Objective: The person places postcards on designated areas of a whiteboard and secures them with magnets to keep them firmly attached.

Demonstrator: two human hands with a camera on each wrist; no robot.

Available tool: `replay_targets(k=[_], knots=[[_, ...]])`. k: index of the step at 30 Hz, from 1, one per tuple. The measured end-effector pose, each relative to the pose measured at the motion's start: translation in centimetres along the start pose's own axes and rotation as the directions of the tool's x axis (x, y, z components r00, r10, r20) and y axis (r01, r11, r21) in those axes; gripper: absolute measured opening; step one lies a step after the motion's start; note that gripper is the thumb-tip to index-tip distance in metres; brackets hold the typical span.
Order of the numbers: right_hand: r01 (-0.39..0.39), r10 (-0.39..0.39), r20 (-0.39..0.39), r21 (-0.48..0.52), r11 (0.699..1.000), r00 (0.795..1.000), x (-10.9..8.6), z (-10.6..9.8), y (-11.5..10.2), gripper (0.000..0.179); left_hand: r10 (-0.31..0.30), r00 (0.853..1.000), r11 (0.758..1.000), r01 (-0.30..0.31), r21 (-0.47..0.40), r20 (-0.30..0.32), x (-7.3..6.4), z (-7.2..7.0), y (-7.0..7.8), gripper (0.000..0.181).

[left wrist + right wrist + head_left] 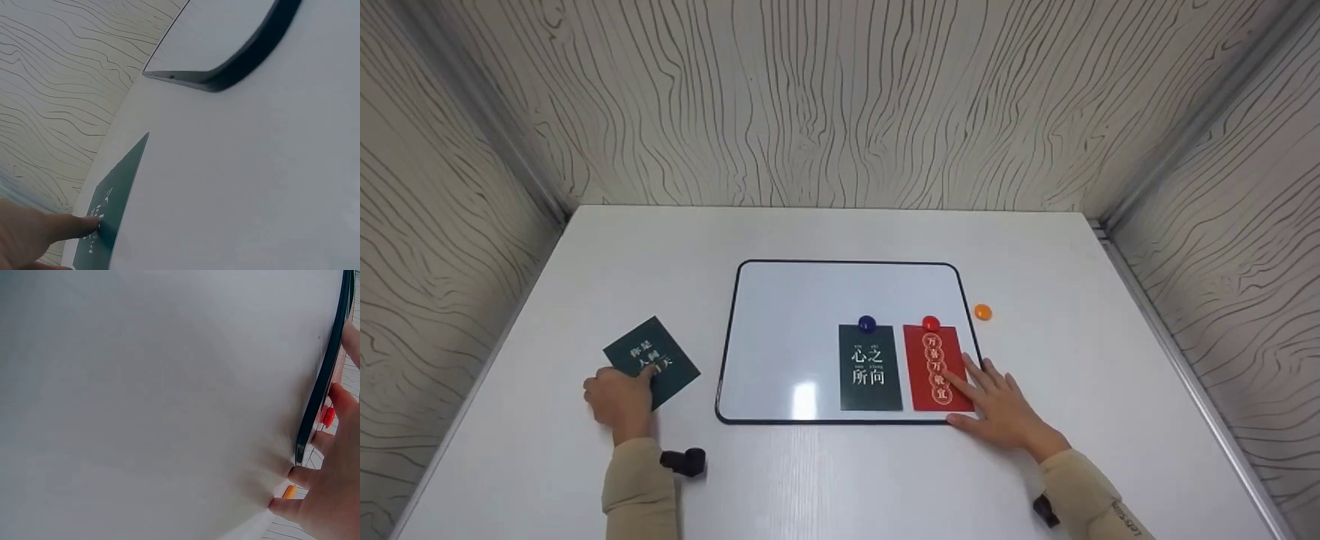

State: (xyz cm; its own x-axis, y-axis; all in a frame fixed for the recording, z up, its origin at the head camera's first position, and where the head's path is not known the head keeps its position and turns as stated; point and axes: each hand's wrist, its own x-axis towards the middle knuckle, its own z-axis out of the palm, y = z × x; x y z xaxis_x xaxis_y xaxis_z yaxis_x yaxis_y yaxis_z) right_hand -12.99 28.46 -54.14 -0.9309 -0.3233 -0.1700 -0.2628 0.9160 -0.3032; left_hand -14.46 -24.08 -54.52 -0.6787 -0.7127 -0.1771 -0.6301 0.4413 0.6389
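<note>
My left hand (619, 396) grips a dark green card (671, 356) with white characters, left of the whiteboard. Its thumb (84, 226) lies across the card's printed face, and the other fingers are curled at the card's near left edge. The right hand (1001, 409) spreads its fingers over the whiteboard's lower right edge, with the index fingertip on a red card (917, 379). A red round magnet (931, 324) sits at that card's top. Beside it on the whiteboard (780, 330) lies another green card (870, 394), under a dark blue magnet (867, 324).
An orange magnet (983, 312) lies on the white table (840, 232), just right of the whiteboard. Black wrist-camera mounts (685, 461) show beside both sleeves. Wood-grain panels (810, 105) enclose the table at the back and sides.
</note>
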Motion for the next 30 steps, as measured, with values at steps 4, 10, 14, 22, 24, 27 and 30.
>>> replay_targets(k=[4,10,14,22,24,27,30], knots=[[0.002,-0.002,0.000,0.003,1.000,1.000,0.02,-0.10,-0.08,0.073,-0.017,1.000,1.000,0.017,0.012,0.020,0.23,-0.24,-0.10,0.064],[0.002,-0.002,-0.004,-0.006,1.000,1.000,0.04,-0.26,-0.04,0.073,-0.024,0.997,0.998,0.020,0.058,0.067,0.45,-0.73,0.25,0.065],[0.000,0.000,0.001,-0.006,1.000,1.000,-0.03,-0.23,0.03,0.073,-0.023,0.996,0.997,0.016,0.078,0.083,0.54,-0.91,0.49,0.063],[0.000,-0.001,-0.007,-0.009,1.000,1.000,-0.02,-0.02,0.07,0.073,-0.040,0.996,0.998,0.035,0.058,0.078,0.78,-0.72,0.61,0.059],[0.000,0.000,-0.010,-0.005,1.000,1.000,-0.02,0.02,0.09,0.073,-0.048,0.996,0.999,0.046,0.029,0.071,0.82,-0.68,0.63,0.059],[-0.003,0.003,-0.011,-0.001,1.000,1.000,-0.02,0.10,0.12,0.073,-0.060,0.997,0.997,0.062,-0.050,0.054,0.88,-0.67,0.57,0.060],[-0.005,0.005,-0.007,0.001,1.000,1.000,-0.01,0.14,0.12,0.073,-0.062,0.997,0.984,0.068,-0.163,0.042,0.83,-0.72,0.46,0.056]])
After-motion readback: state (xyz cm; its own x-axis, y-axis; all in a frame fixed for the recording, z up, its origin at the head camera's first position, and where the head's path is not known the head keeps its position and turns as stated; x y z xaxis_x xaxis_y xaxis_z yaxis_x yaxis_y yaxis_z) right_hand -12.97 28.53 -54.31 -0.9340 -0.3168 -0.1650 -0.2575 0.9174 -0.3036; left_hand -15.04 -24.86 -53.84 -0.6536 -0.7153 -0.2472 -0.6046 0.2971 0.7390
